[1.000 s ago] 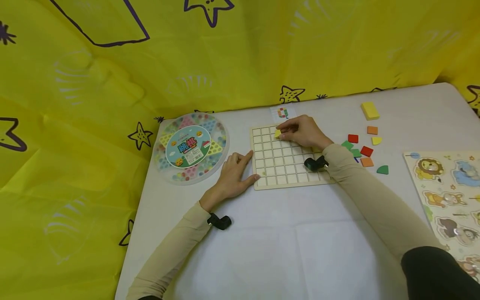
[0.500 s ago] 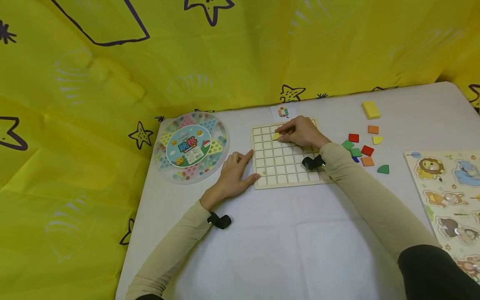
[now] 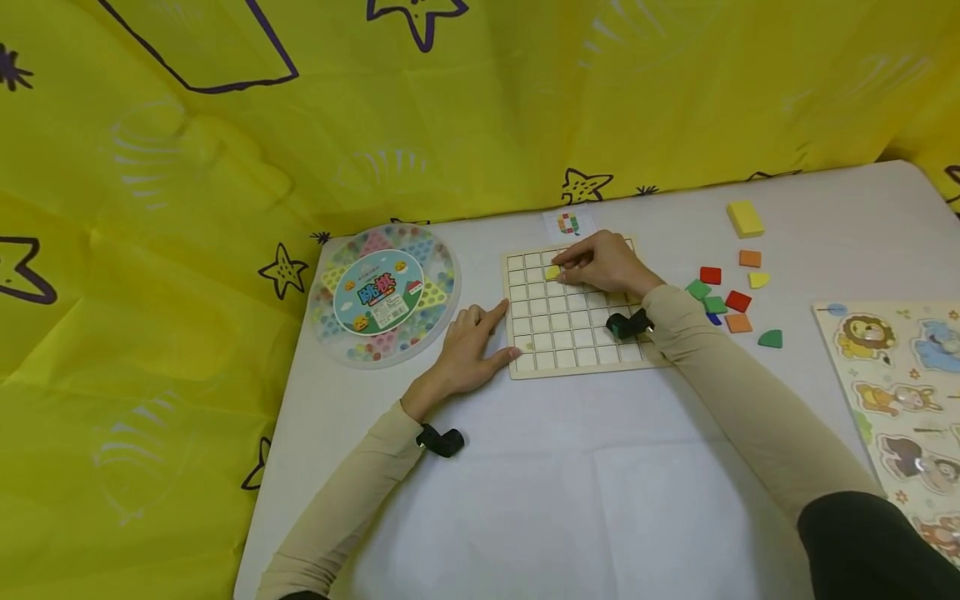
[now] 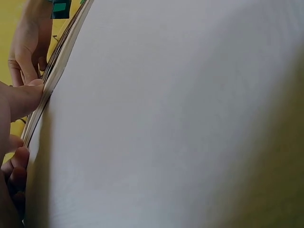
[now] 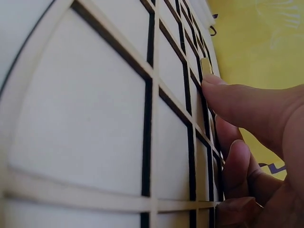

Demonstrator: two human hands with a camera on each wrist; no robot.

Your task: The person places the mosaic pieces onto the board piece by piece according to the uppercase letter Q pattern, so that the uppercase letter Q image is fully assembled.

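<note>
A pale wooden grid board [image 3: 560, 322] lies on the white table, its square cells bordered by thin ridges. My right hand [image 3: 609, 267] is over the board's upper part and pinches a small yellow tile [image 3: 552, 272] at one of the cells. In the right wrist view the thumb [image 5: 228, 97] touches this tile's edge; the fingers behind hide part of it. My left hand [image 3: 467, 354] rests at the board's left side, index fingertip and thumb against its edge. The left wrist view shows that thumb [image 4: 26, 97] on the board's rim.
Right of the board lie several loose red, green, orange, blue and yellow tiles [image 3: 738, 302] and a yellow block [image 3: 745, 219]. A small pattern card [image 3: 567, 223] is behind it. A round marble game box [image 3: 382, 296] stands left, an animal puzzle board [image 3: 892, 400] far right.
The yellow tile has gone from tilted in the fingers to lying flatter at the cell, the right hand shifting only slightly. The left hand stays in place.
</note>
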